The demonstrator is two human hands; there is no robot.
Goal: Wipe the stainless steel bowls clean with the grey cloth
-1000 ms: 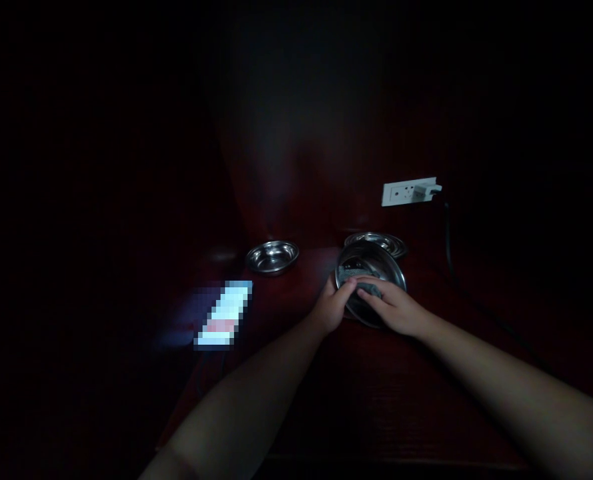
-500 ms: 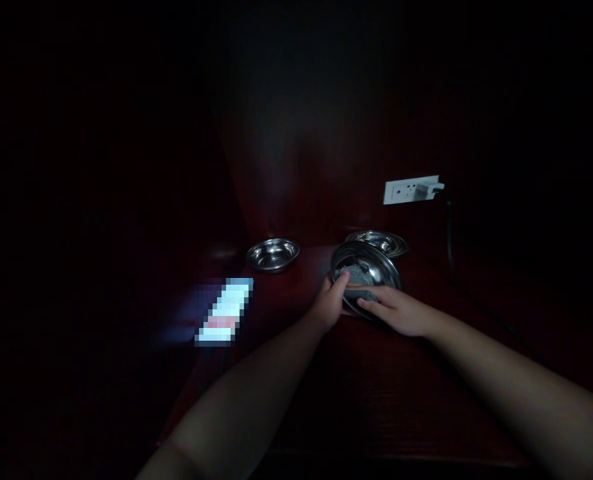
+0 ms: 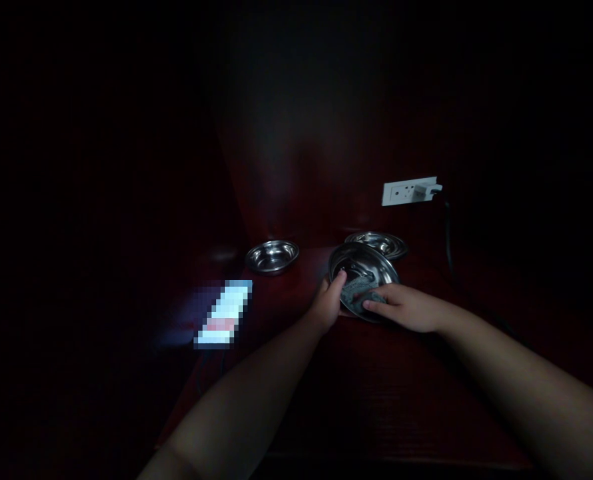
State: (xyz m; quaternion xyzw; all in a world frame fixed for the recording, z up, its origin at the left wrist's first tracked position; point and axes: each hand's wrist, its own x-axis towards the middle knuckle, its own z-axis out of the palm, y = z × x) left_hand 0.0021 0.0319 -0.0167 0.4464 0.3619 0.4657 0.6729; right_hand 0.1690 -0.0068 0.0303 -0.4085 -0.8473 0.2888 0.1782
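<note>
Dark red, dimly lit paneling (image 3: 286,193) rises beyond both hands, and a dark red surface (image 3: 346,413) with a faint grain spreads beneath them. The largest vessel, a shiny stainless-steel bowl (image 3: 375,261), is in the left hand (image 3: 329,305), which grips its near-left edge with the thumb over the rim; the bowl tips toward the person, and whether its base touches the surface cannot be told. Just beyond the right hand (image 3: 416,308) and partly hidden by that bowl lies a shallow metal dish (image 3: 384,245). A smaller metal bowl (image 3: 272,258) sits upright ahead and to the left of the left hand. Nearer, well left of that same hand, glows a pixelated lit screen (image 3: 224,317). A white socket panel (image 3: 399,194) is set farther off, beyond the right hand. The right hand pinches a gray cloth (image 3: 354,291) between thumb and fingers, against the inside of the held bowl. A dark cord (image 3: 448,233) hangs beyond the right hand, beside a white plug (image 3: 425,191) in the panel.
</note>
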